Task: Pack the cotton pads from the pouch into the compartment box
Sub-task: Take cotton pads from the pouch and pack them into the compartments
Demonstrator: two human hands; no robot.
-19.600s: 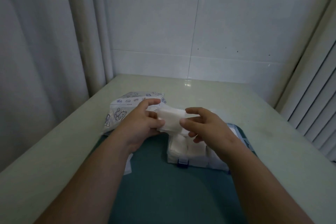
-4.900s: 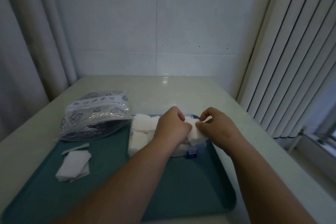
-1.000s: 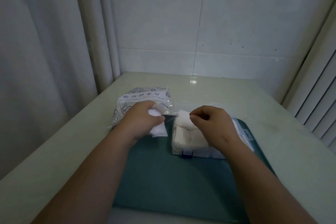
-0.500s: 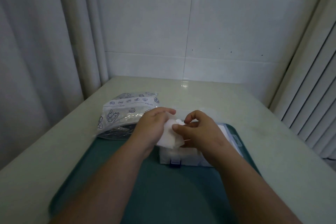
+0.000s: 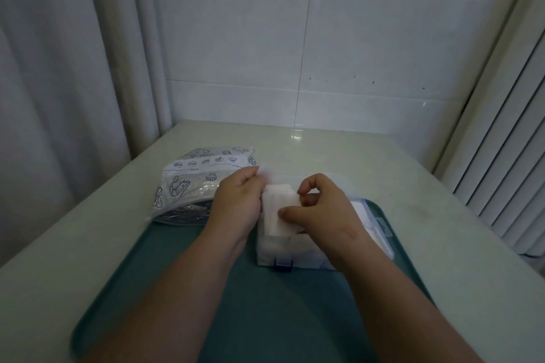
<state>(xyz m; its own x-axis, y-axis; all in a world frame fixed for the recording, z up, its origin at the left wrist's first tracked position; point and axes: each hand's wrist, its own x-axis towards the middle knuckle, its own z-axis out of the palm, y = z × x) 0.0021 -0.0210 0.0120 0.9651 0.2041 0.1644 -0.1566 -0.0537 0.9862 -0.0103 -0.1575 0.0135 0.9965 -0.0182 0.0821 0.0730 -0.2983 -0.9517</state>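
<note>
A clear compartment box [image 5: 298,256] with a blue latch stands on a green tray [image 5: 265,303]; white cotton pads fill what shows of it. Over its left end both hands hold a small stack of white cotton pads [image 5: 278,209]. My left hand [image 5: 237,206] grips the stack's left side. My right hand [image 5: 321,212] pinches its right side between thumb and fingers. The printed clear pouch [image 5: 194,188] lies to the left, half on the tray's far corner. My hands hide the box's middle compartments.
The pale table [image 5: 339,153] ends at a tiled wall behind. A curtain [image 5: 59,68] hangs at the left and vertical blinds [image 5: 507,132] at the right. The box's open lid [image 5: 380,224] lies toward the tray's right edge.
A second ago my hands were apart, each with pads. They have come together and now hold one stack low over the box's left end.
</note>
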